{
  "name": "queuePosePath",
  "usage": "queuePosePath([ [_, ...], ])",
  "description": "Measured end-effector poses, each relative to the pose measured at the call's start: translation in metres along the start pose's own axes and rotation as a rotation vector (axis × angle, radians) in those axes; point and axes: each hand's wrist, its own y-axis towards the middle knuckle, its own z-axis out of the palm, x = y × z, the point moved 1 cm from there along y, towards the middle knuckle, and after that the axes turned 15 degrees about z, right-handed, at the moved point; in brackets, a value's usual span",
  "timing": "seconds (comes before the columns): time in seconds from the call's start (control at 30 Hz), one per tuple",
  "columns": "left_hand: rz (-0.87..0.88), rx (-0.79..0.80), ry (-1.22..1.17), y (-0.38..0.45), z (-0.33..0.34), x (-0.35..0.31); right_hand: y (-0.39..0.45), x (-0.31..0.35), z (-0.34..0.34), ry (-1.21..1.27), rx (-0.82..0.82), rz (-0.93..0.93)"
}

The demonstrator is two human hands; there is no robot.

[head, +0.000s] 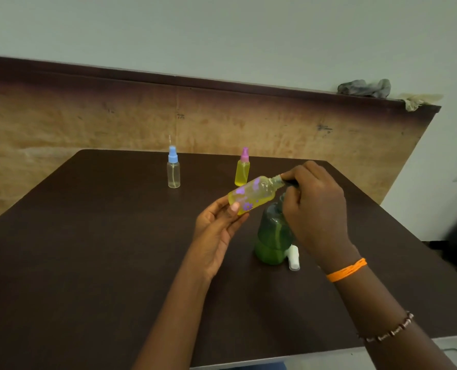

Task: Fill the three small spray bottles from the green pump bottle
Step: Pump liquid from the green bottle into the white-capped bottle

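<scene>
Filling is on the second bottle: my left hand point(216, 225) grips the flowered spray bottle point(251, 194) tilted above the green pump bottle point(272, 233), right hand point(315, 201) pinching at its neck, next pumping steadily.

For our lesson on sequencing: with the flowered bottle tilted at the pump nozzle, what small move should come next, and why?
Probably press the pump once more. The left hand holds the small flowered clear plastic bottle tilted, neck at the nozzle under the right hand on the green pump bottle; yellow liquid seems not to fill it yet.
</scene>
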Motion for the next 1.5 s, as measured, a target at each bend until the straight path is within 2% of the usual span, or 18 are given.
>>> queuePosePath([
  [0.17, 0.005, -0.006, 0.013, 0.000, -0.001, -0.001, -0.024, -0.002, 0.021, 0.014, -0.140, 0.017],
  [0.33, 0.009, -0.027, -0.002, 0.002, -0.001, 0.000, 0.001, 0.005, 0.007, -0.086, -0.054, -0.039],
  [0.43, 0.006, -0.025, 0.001, 0.002, -0.001, 0.000, 0.008, 0.003, 0.004, -0.050, 0.001, -0.047],
  [0.57, -0.002, -0.024, 0.000, 0.002, -0.001, 0.000, -0.013, -0.009, 0.018, 0.067, -0.136, -0.057],
  [0.63, 0.001, -0.028, -0.004, 0.003, -0.002, 0.001, -0.015, -0.012, 0.020, 0.090, -0.152, -0.063],
  [0.77, 0.002, -0.030, -0.013, 0.003, -0.001, 0.001, 0.003, -0.003, 0.007, -0.054, -0.055, -0.079],
  [0.87, 0.006, -0.025, -0.008, 0.004, 0.000, 0.002, 0.011, 0.000, 0.000, -0.068, 0.030, -0.034],
  [1.03, 0.012, -0.050, -0.017, 0.005, -0.002, 0.003, -0.019, -0.004, 0.018, -0.072, -0.082, -0.010],
  [1.27, 0.006, -0.055, -0.004, 0.002, 0.000, 0.002, -0.004, 0.001, 0.001, -0.115, 0.000, -0.064],
  [1.37, -0.001, -0.040, 0.002, 0.002, 0.001, 0.001, 0.004, 0.006, -0.003, -0.138, 0.033, -0.034],
  [1.5, -0.019, -0.030, -0.004, 0.003, -0.001, 0.002, -0.014, -0.002, 0.009, -0.037, -0.060, -0.036],
])
